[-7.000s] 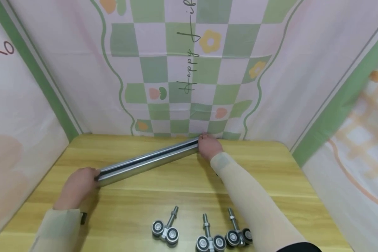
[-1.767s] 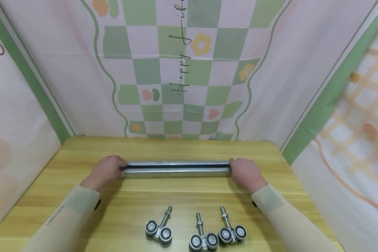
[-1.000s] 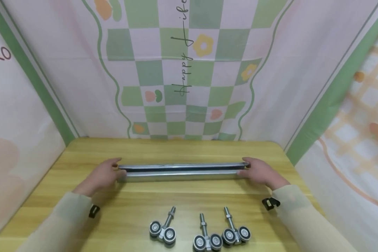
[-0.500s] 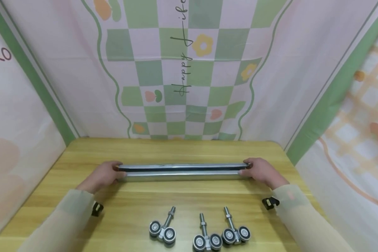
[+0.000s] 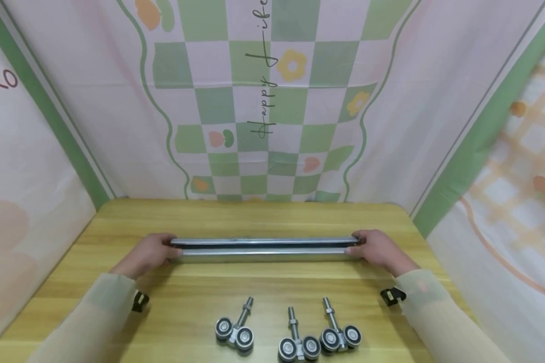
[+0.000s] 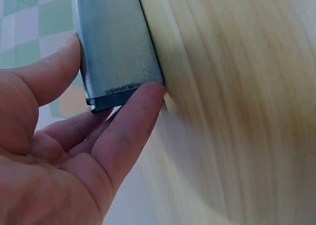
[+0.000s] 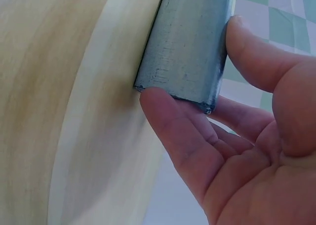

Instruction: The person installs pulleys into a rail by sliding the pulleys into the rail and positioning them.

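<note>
A straight metal channel rail (image 5: 263, 255) with a dark slot along its upper side lies crosswise near the middle of the table. My left hand (image 5: 152, 253) grips its left end; in the left wrist view the thumb lies on one edge and a finger (image 6: 131, 128) at the opposite corner. My right hand (image 5: 378, 249) holds the right end the same way, thumb (image 7: 252, 52) on one edge. Towards me lie three roller trolleys with threaded bolts: one left (image 5: 234, 330), one middle (image 5: 298, 345), one right (image 5: 339, 333). Whether the rail touches the table, I cannot tell.
The wooden table (image 5: 200, 292) has its back edge against a hanging cloth (image 5: 286, 101) with a green check print. More printed cloth (image 5: 27, 176) hangs at the left, and another sheet (image 5: 518, 191) at the right.
Seven seconds ago the rail slanted, its right end farther back; it has come level. My hands have since moved outward around its ends. In the last half second almost nothing has moved.
</note>
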Demonstrator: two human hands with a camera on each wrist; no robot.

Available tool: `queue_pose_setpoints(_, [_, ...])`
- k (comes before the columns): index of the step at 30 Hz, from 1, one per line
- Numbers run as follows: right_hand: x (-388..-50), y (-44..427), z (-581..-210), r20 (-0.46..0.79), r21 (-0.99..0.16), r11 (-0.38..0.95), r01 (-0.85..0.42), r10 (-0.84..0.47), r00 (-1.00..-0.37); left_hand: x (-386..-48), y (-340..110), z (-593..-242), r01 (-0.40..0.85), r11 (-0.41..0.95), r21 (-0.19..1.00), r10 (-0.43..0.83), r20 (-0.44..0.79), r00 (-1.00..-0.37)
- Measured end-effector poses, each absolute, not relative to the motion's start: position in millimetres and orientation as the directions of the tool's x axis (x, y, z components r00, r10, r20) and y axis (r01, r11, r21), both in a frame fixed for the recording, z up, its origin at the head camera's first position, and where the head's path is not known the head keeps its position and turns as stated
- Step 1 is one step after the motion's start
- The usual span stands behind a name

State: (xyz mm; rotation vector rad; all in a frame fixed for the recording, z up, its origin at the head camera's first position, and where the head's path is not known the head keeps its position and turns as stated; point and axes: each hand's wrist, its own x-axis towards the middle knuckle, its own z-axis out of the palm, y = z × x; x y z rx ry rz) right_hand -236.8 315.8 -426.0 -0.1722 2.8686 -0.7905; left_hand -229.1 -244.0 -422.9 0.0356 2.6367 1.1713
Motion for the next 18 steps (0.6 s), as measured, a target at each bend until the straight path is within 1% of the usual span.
queue_pose_setpoints(12, [-231.5,313.3,-423.9,-0.123,-0.521,0.850,-0.073,-0.160,-0.979,-231.9,-246.8,-430.8,-0.114,0.677,0.727,0.091,-0.237,-0.967])
queue_pose_setpoints(18, [-228.9,312.8,-420.7,-0.114,-0.509,0.857,-0.081,-0.161,-0.980,-231.7,-246.0,-428.7,-0.104,0.684,0.722,0.090,-0.224,-0.970])
